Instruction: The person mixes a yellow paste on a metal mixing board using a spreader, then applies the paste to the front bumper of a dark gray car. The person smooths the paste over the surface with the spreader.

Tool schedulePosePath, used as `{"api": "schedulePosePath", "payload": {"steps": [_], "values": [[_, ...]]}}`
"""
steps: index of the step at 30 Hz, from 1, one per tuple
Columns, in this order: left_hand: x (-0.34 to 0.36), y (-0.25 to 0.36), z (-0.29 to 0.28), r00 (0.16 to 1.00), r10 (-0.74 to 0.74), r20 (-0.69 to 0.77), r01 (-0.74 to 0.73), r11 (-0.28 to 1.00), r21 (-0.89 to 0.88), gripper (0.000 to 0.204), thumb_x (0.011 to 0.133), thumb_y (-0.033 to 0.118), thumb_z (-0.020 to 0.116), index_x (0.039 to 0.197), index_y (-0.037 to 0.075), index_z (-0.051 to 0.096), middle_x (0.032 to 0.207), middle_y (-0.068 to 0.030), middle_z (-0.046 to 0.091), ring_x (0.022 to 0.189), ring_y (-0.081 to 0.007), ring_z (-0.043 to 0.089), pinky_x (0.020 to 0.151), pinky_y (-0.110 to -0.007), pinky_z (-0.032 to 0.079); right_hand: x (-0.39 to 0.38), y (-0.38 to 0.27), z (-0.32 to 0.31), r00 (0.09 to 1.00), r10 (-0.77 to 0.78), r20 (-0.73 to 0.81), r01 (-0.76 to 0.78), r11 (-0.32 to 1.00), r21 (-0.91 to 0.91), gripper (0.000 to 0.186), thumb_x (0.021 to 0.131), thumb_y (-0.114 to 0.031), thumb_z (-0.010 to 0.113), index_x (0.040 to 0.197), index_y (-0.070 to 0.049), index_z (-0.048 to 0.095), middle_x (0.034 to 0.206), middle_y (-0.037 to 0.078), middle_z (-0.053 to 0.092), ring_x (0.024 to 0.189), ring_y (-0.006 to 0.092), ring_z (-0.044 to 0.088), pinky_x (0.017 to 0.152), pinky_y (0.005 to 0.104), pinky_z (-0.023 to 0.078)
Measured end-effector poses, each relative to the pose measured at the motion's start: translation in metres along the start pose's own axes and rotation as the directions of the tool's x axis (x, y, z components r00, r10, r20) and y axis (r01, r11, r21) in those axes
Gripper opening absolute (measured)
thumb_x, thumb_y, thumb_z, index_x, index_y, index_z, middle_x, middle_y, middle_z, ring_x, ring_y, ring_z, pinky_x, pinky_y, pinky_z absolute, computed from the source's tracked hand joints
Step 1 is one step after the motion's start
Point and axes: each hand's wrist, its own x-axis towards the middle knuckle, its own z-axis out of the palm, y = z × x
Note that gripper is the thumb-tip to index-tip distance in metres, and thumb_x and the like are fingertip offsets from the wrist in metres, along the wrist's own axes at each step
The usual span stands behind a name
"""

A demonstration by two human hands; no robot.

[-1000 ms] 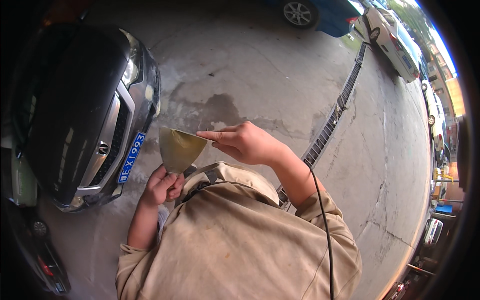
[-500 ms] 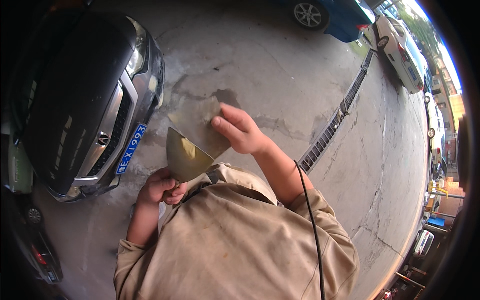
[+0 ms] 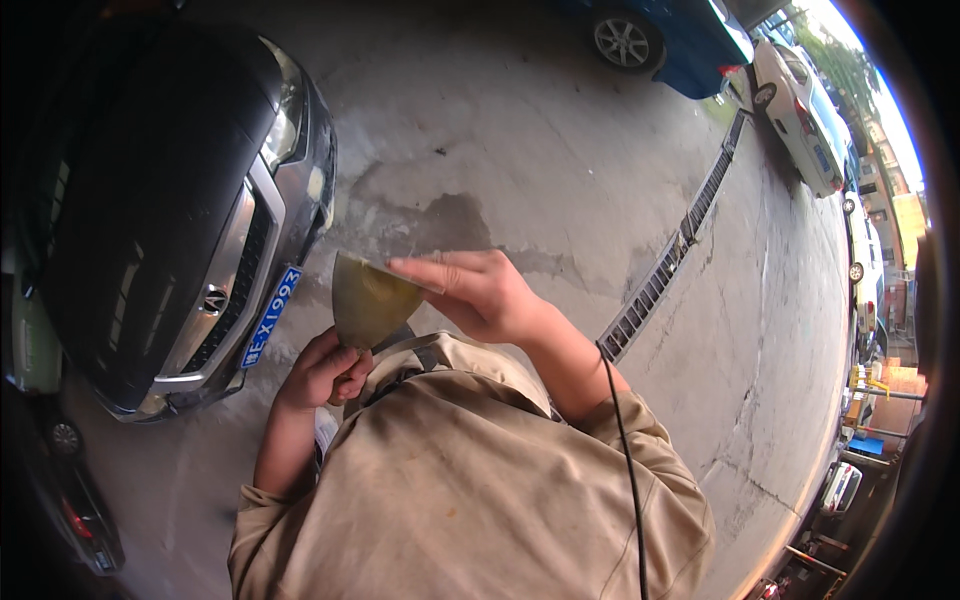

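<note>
My left hand (image 3: 325,372) is closed round the handle of a putty knife (image 3: 372,305). Its broad, flared blade points away from me, with a yellowish smear of paste on its face. My right hand (image 3: 482,292) is at the blade's far right corner, fingers straight and pressed together, pointing left. A thin flat scraper plate is gripped in it, turned nearly edge-on, so that little more than a pale line shows along the putty knife's far edge. The right thumb is mostly hidden beneath the fingers.
A dark car (image 3: 160,180) with a silver grille stands close on the left, its front bumper scuffed. A drain grate (image 3: 665,265) crosses the concrete floor on the right. Blue (image 3: 690,45) and white (image 3: 800,115) cars are farther off. A black cable (image 3: 632,470) hangs over my right side.
My right hand has come nearer and tilted the scraper plate from broad face to edge-on, bringing it to the putty knife's blade. The left hand has barely moved.
</note>
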Motion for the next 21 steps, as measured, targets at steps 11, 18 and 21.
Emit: {"api": "schedulePosePath", "payload": {"steps": [11,18,21], "values": [[0.027,0.075,-0.096,0.915,0.362,-0.180,-0.377,0.924,-0.058,0.031,0.113,0.035,0.054,0.126,0.007,0.050,0.089,-0.0042,0.052,0.062,-0.0100,0.050,0.054,-0.027,0.043,0.057,0.125,0.075,0.666,0.745,0.038,-0.682,0.587,0.436,0.016,0.108,-0.021,0.064,0.114,-0.008,0.071,0.090,0.005,0.072,0.081,0.0259,0.071,0.074,0.0361,0.058],[0.054,0.108,-0.139,0.832,0.491,-0.257,-0.526,0.847,-0.084,0.024,0.112,0.029,0.057,0.113,0.007,0.048,0.097,-0.0032,0.053,0.066,-0.0104,0.051,0.058,-0.028,0.045,0.121,0.175,0.142,0.424,0.904,-0.044,-0.395,0.229,0.890,0.023,0.110,-0.019,0.062,0.129,-0.006,0.065,0.114,0.000,0.072,0.102,0.0136,0.069,0.087,0.0319,0.057],[0.056,0.113,-0.148,0.813,0.518,-0.265,-0.546,0.837,-0.039,0.019,0.112,0.023,0.054,0.116,0.006,0.046,0.098,-0.0040,0.052,0.069,-0.0099,0.049,0.060,-0.027,0.044,0.148,0.153,0.153,0.565,0.782,-0.263,-0.546,0.593,0.592,0.024,0.108,-0.012,0.063,0.130,-0.005,0.069,0.116,0.004,0.074,0.102,0.0163,0.069,0.087,0.0317,0.056]]}}
